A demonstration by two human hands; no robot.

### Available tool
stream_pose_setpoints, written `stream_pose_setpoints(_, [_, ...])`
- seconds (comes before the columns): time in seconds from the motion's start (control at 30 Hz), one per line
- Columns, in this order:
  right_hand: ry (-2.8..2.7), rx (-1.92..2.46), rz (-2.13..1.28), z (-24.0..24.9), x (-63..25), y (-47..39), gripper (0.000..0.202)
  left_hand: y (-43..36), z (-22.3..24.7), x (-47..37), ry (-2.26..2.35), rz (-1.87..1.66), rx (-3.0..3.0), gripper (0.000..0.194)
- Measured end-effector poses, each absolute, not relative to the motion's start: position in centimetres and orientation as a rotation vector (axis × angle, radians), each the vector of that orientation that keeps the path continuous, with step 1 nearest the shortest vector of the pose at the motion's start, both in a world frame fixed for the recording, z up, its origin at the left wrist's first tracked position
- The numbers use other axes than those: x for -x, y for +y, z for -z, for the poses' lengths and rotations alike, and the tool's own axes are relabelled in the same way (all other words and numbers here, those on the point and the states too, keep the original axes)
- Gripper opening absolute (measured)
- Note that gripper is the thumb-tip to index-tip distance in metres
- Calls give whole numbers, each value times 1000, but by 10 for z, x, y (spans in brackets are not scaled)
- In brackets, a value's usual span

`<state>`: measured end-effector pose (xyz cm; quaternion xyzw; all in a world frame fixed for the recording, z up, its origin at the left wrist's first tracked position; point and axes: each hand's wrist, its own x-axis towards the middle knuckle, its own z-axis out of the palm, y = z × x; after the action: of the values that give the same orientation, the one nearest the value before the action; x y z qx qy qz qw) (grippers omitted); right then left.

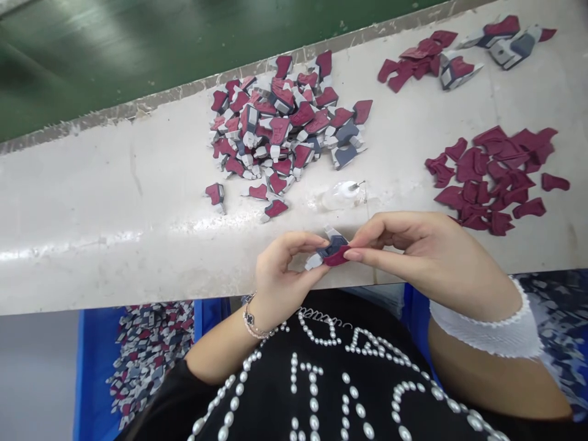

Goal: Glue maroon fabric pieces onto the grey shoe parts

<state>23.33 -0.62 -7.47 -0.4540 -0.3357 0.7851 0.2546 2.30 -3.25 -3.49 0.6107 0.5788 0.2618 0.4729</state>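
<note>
Your left hand (275, 269) pinches the small grey-and-white plastic piece (324, 252) at the near edge of the white worktable (92, 233), steadying it while your right hand (413, 251) presses a maroon fabric patch (337, 257) onto it with closed fingertips. A clear glue bottle (342, 195) lies just beyond; the heap of finished maroon-and-grey pieces (285, 122) and the loose maroon patches (496, 177) sit within reach.

pearl lettering on shirt (321, 373), unreadable
</note>
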Motion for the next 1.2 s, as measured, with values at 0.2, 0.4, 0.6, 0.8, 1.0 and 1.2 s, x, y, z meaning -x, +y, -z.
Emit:
stream_pose_setpoints(0.2, [-1004,1318,-2042,72,-233,-6,10,-34,36,-21,1437,-632,-1472,42])
stream_pose_setpoints(0.4, [-1042,1331,-2026,70,-235,-6,11,-33,35,-22,1411,-611,-1534,41])
stream_pose_setpoints(0.6, [-1035,1272,-2094,72,-238,-3,16,-29,34,-23,1361,-615,-1623,42])
stream_pose_setpoints(0.8, [-1116,1285,-2080,71,-239,-1,16,-25,32,-27,1330,-635,-1725,36])
stream_pose_setpoints(1.0, [-1171,1338,-2015,68,-238,-1,17,-23,30,-27,1289,-645,-1799,37])
stream_pose_setpoints(1.2, [-1152,1329,-1992,68,-237,-4,17,-22,30,-24,1249,-645,-1826,38])
